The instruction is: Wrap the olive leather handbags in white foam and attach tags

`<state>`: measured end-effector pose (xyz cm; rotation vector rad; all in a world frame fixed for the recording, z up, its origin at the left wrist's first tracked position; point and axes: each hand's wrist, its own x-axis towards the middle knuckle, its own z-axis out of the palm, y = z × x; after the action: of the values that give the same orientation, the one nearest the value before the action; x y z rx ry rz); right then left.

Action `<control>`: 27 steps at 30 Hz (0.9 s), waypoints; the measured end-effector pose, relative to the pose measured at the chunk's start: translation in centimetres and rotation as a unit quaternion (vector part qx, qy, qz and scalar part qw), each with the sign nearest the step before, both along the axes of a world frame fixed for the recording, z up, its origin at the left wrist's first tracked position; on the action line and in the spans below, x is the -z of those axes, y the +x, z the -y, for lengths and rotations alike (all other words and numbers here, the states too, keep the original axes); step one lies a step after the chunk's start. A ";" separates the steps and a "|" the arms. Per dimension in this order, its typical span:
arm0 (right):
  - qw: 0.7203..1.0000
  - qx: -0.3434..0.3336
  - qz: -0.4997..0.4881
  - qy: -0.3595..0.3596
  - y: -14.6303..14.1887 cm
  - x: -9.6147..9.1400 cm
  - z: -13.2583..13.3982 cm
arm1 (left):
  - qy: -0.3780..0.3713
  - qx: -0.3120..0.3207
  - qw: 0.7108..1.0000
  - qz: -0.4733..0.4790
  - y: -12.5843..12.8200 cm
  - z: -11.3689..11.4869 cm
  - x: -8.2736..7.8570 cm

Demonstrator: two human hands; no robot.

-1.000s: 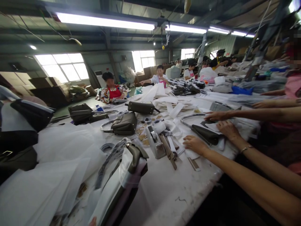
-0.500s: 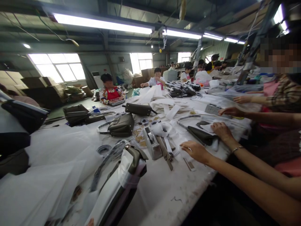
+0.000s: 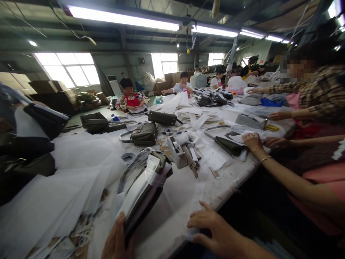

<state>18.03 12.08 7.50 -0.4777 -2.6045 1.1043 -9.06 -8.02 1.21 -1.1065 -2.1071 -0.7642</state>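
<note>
A dark olive handbag (image 3: 159, 192) lies slanted on the table in front of me, with white paper along its side and clear film round its upper end. Its strap (image 3: 132, 167) is wrapped in clear plastic. My left hand (image 3: 117, 239) grips the near end of the bag at the bottom of the view; part of its fingers is cut off. To the right, my right hand (image 3: 214, 226) hovers by the table's front edge, fingers spread, apart from the bag. A grey tape dispenser (image 3: 178, 153) stands beyond the bag, beside brown strips (image 3: 191, 163).
White paper sheets (image 3: 51, 201) cover the left, near dark bags (image 3: 24, 172). More olive bags (image 3: 144, 135) lie farther back. A co-worker's hand (image 3: 253, 144) rests by another bag (image 3: 229, 145) at right. The table edge (image 3: 226, 198) runs diagonally.
My right hand has drawn back from beside the tape dispenser toward me, and its fingers have spread. More of my left hand shows at the handbag's near end. The view has shifted slightly.
</note>
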 end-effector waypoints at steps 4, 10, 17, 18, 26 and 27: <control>0.972 0.219 0.025 0.086 -1.5 2.4 -2.4 | 0.001 -0.052 0.999 0.016 0.9 -0.1 -0.7; 0.959 0.161 0.186 0.141 -5.1 4.9 -0.1 | 0.030 -0.069 0.996 0.057 0.8 0.2 -1.1; 0.961 -0.240 0.079 0.110 -13.3 1.8 0.4 | 0.037 -0.077 0.993 0.076 -1.0 0.9 -1.9; 0.958 -0.252 0.073 0.115 -14.8 1.6 -0.4 | 0.039 -0.075 0.994 0.072 -1.1 0.9 -2.1; 0.977 -0.087 -0.029 0.192 -18.4 3.7 -1.2 | 0.047 -0.054 0.996 0.049 -1.5 0.9 -2.5; 0.978 -0.062 -0.034 0.199 -18.5 4.0 -1.3 | 0.049 -0.052 0.996 0.047 -1.5 0.9 -2.5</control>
<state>-0.44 13.35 3.52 -0.1867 -2.7245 0.5903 -10.61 -8.90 3.71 -0.9181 -2.1617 -0.8733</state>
